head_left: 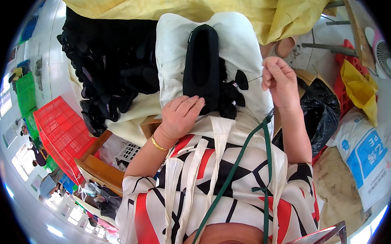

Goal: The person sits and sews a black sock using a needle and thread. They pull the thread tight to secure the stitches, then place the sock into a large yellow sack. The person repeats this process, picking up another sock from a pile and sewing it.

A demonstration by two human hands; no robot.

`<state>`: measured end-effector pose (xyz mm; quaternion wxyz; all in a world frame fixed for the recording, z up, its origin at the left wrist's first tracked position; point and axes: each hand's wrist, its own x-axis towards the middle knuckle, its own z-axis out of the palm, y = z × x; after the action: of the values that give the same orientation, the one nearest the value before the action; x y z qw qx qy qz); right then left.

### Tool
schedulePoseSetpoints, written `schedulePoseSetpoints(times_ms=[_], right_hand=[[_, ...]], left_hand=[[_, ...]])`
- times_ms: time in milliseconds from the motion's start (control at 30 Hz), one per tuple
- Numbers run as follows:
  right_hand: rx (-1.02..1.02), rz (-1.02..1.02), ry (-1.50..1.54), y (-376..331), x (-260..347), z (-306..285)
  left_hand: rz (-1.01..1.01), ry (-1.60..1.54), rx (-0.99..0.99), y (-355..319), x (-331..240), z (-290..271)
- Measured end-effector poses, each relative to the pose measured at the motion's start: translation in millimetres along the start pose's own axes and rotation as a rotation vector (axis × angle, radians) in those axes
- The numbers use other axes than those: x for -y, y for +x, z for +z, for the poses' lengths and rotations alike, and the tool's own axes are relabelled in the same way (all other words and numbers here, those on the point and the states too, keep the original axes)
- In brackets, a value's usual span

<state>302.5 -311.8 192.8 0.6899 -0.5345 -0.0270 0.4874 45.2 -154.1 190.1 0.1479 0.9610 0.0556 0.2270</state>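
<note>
A black fabric slipper point(201, 85) lies lengthwise on a white padded cloth point(239, 33) in front of me, its oval opening facing up. My left hand point(181, 115) is closed over the near end of the slipper, fingers together on its upper and the thumb hidden. To the right of the slipper is my right hand point(279, 79), raised, with thumb and forefinger pinched. A thin dark strand point(256, 78) runs from that pinch toward several small black bows point(231, 95); whether it is thread or a needle I cannot tell. The bows lie beside the slipper's right edge.
A heap of black slippers point(111, 67) fills the left side. Yellow cloth point(165, 5) hangs across the far edge. To the right stand a box lined with a black bag point(318, 113), a white printed sack point(366, 158) and a fan point(385, 57). Red crates point(59, 128) are at left.
</note>
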Motion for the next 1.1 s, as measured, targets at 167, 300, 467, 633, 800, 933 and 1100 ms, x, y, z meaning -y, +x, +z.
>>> schedulePoseSetpoints(times_ms=[167,300,467,633,800,933,1100], right_hand=[[-0.040,-0.068,-0.185,1.5,-12.2,8.7],[0.230,0.026,-0.361,-3.1,-14.9,41.8],[0.486,-0.233,-1.046,-8.4,-31.4,75.1],[0.526,-0.307,-1.138,-5.8,-29.8,82.6],[0.560,-0.295,-1.195,-5.2,-24.6,85.3],[0.571,-0.279,-1.214,-5.4,-20.5,87.3],[0.612,-0.288,-1.215,0.6,-19.4,90.4]], left_hand=[[-0.013,-0.001,-0.021,-1.8,2.3,0.4],[-0.006,0.032,-0.039,-2.3,2.0,-5.8],[-0.049,0.023,-0.063,-6.1,0.6,-7.7],[-0.069,0.006,-0.093,-12.5,1.4,-5.5],[-0.068,-0.001,-0.103,-15.5,2.2,-3.4],[-0.081,-0.030,-0.104,-13.2,1.5,-5.3],[-0.076,-0.047,-0.088,-11.9,1.2,-6.6]])
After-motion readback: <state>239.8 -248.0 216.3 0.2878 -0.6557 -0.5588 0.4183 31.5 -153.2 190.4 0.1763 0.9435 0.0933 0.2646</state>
